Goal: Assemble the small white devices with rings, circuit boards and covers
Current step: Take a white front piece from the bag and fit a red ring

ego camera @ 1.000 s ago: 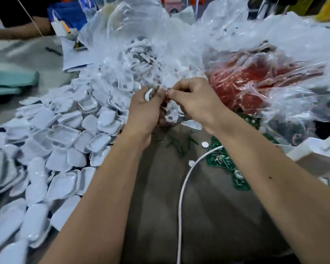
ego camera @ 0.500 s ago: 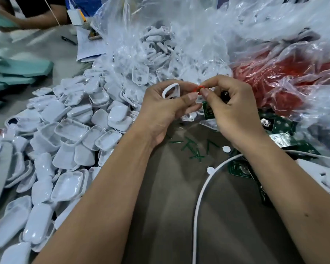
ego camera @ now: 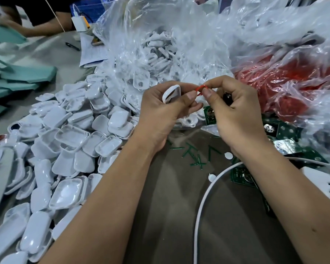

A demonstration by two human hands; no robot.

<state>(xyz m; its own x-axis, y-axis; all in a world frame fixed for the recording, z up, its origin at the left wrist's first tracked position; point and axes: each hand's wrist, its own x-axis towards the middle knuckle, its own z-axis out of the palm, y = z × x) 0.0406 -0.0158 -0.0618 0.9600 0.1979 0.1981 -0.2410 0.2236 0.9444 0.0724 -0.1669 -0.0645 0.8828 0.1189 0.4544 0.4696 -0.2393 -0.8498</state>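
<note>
While left hand (ego camera: 161, 109) grips 1 white shell (ego camera: 171, 93) and right hand (ego camera: 234, 109), at 3 o'clock, pinches 1 red ring (ego camera: 200, 89), misalignment risks dropping it.

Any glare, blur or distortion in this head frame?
Head view: glare streaks the clear bags; wide-angle bending stretches the forearms and edges; the red ring pinched by the right hand is small and soft; shells are sharp.
</note>
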